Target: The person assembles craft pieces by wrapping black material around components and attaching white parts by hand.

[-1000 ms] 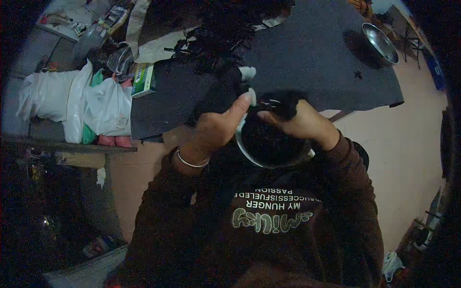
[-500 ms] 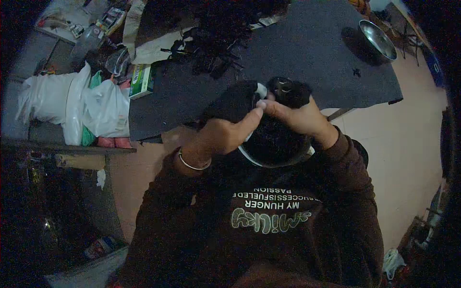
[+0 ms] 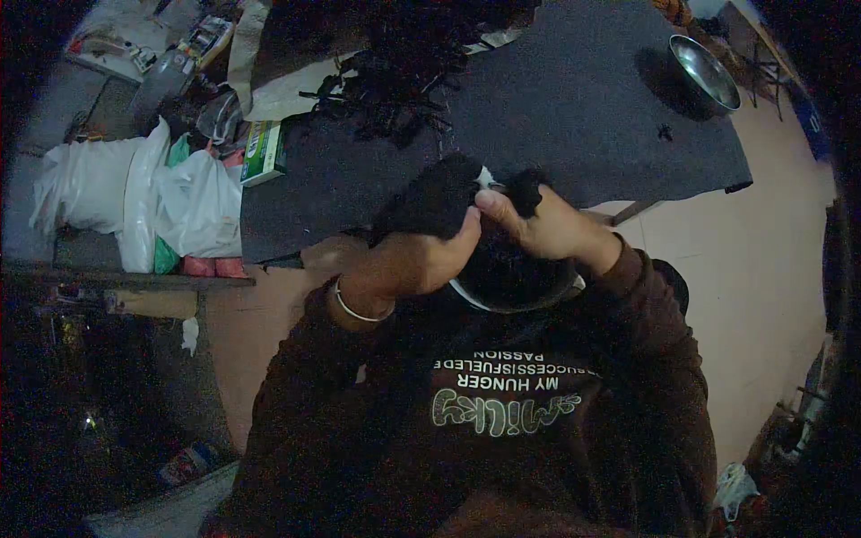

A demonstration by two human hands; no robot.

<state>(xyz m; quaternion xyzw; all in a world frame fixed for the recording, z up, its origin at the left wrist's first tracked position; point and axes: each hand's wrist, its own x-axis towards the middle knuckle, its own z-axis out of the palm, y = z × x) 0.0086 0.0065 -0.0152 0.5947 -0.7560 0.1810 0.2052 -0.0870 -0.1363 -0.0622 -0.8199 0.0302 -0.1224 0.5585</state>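
Observation:
My left hand [image 3: 421, 255] and my right hand [image 3: 556, 229] meet above a round pan [image 3: 511, 310] at my lap, its inside dark. My left hand is closed around a dark, soft-looking black bundle [image 3: 426, 199]. A small white piece [image 3: 485, 177] shows at the bundle's tip, with both thumbs close to it. The fingers of my right hand curl in at that white piece, beside another black patch [image 3: 531, 190]. Whether the black patches are cloth or a covering on the fingers is too dark to make out.
A grey cloth-covered table [image 3: 574, 108] lies ahead, with a heap of black pieces [image 3: 395, 81], a green-and-white box [image 3: 265, 152] and a shiny metal bowl [image 3: 706, 76] at its right edge. White plastic bags [image 3: 197, 202] stand on the left.
My right hand has drawn in slightly and its fingers have curled down. The black piece with shiny spots above it is no longer visible. My left hand stays nearly in place.

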